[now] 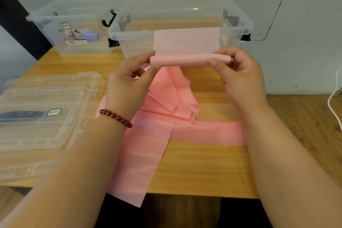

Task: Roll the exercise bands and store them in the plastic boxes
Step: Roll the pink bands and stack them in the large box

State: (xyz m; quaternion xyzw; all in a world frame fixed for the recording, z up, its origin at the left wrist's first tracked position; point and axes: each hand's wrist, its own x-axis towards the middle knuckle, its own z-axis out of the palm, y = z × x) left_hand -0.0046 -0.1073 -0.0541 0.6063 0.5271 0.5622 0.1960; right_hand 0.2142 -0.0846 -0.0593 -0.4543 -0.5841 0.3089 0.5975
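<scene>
My right forearm (277,153) covers the pink band's (148,153) end; the stacked lids (46,126) run off the left edge; the label (74,36) on the far box (96,47) is too small to read.

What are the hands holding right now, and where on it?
The pink band, by its rolled part: left hand pinches the roll's left end, right hand its right end.

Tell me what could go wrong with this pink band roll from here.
The left hand and right hand pinch the pink roll only at its ends, in the air, so the middle may loosen. Below it the loose band lies bunched and creased; those folds could roll in crooked. One tail hangs over the table edge and might drag the band sideways.
</scene>
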